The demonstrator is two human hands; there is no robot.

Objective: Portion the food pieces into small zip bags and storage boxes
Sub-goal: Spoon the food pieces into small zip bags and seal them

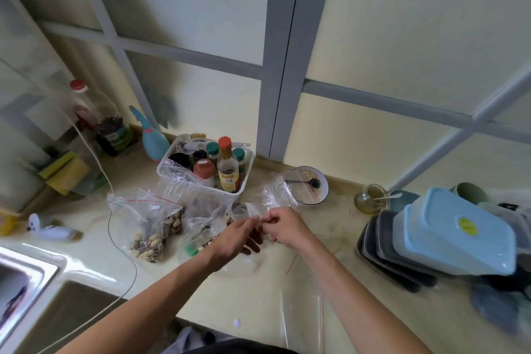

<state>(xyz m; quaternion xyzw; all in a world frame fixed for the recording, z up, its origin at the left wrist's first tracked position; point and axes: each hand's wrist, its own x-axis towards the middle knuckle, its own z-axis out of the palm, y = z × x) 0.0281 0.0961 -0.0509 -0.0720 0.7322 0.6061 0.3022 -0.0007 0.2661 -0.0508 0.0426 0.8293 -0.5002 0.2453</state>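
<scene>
Flat zip bag lies empty at the desk's near edge, its long axis running away from you. Your left hand and right hand meet mid-desk; both pinch one small clear zip bag, which rises from your fingers and leans toward the far edge. Filled bag of nuts and seeds lies left of your hands, its mouth toward the back. Blue-lidded storage boxes sit stacked at the right edge. White basket of bottles stands at the far edge, with the bowl to its right.
</scene>
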